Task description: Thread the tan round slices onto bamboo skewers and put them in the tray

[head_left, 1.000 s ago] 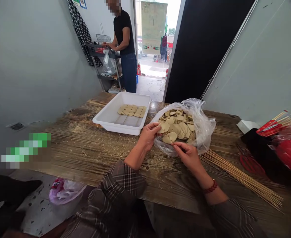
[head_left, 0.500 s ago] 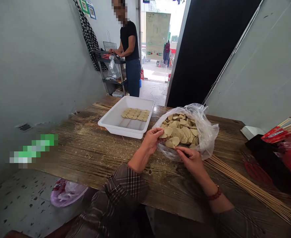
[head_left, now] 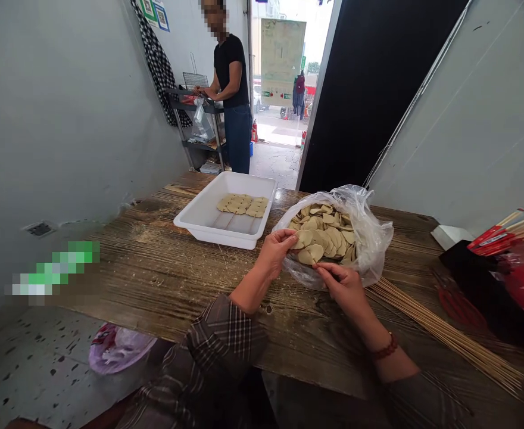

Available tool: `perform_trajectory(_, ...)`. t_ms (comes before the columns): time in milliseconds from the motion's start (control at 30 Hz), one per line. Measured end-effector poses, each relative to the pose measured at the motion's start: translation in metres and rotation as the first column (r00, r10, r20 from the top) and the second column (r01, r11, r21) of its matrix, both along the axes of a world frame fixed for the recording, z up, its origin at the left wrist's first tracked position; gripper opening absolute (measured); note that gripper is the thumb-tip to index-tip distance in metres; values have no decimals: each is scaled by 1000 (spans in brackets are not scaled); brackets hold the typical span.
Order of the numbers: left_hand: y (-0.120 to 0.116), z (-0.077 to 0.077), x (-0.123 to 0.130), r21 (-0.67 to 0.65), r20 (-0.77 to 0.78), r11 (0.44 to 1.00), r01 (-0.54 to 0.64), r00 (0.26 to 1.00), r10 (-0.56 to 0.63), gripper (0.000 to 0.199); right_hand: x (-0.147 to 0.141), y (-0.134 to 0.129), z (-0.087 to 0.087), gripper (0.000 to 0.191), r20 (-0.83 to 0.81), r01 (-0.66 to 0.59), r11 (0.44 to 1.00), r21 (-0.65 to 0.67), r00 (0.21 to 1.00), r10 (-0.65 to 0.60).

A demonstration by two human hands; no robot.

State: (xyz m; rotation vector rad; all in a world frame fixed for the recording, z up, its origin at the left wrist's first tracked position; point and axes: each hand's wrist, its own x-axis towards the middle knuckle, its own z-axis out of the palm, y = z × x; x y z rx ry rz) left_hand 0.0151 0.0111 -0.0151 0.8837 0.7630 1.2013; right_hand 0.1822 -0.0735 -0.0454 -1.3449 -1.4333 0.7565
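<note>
Between thumb and fingers, my left hand [head_left: 276,251] pinches a thin, round beige slice [head_left: 303,239]. My right hand [head_left: 341,282] is closed on a thin wooden skewer, most of it hidden by the fingers. A second beige slice [head_left: 310,254] sits on the skewer's tip, just below the first. Both hands are over the near left edge of an open clear plastic bag [head_left: 371,250] heaped with similar slices [head_left: 327,229]. Left of the bag stands a white plastic tray [head_left: 212,234], holding skewered slices [head_left: 240,204] laid side by side.
A bundle of long bamboo skewers [head_left: 449,333] lies at right on the wooden table [head_left: 155,292]. Beyond it is a black holder [head_left: 462,268] with red-wrapped chopsticks [head_left: 496,235]. A person in a black shirt [head_left: 233,65] stands at a shelf cart [head_left: 199,107] by the doorway.
The view has shifted slightly. The slice on the skewer has turned a little and sits nearly the same way below the left hand's slice; both hands keep their grip.
</note>
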Motion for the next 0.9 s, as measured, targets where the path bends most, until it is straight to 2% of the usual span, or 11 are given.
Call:
perform_trajectory(233, -1, 1, 0, 120, -119, 990, -70, 989, 84, 25, -1, 0, -2, 39, -78, -11, 996, -83, 997, 5)
perform_trajectory(600, 3, -3, -1, 195, -186, 977, -90, 974, 127, 23, -3, 2, -1, 40, -94, -21, 995, -95, 995, 12)
perform_trajectory(733, 5, -5, -1, 166, -172, 983, -78, 979, 107, 27, -2, 3, -3, 40, -105, -22, 996, -91, 994, 12)
perform_trajectory(900, 4, -3, -3, 43, -80, 998, -50, 995, 54, 35, -2, 2, -4, 40, -95, -14, 996, -83, 996, 6)
